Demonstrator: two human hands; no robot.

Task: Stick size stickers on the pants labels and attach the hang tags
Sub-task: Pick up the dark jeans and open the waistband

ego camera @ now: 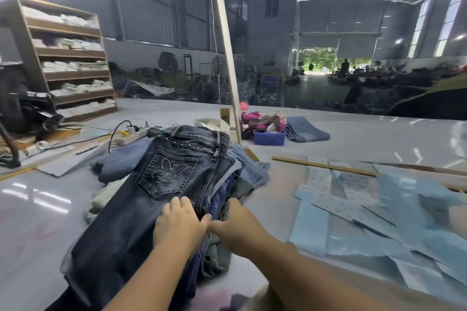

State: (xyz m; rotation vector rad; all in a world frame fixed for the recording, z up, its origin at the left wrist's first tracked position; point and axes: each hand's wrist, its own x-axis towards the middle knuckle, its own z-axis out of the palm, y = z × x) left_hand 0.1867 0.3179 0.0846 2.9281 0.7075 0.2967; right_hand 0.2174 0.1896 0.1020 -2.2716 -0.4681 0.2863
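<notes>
Grey table (38, 209), both hands (178, 225) on dark embroidered-pocket jeans (141, 197)

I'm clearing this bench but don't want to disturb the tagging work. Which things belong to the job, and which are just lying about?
Part of the job:
- top dark jeans, under the left hand
- stack of jeans, at the right hand
- blue sticker sheets

Lying about:
- power strip
- blue bin
- folded jeans beside it
- wooden stick
</notes>
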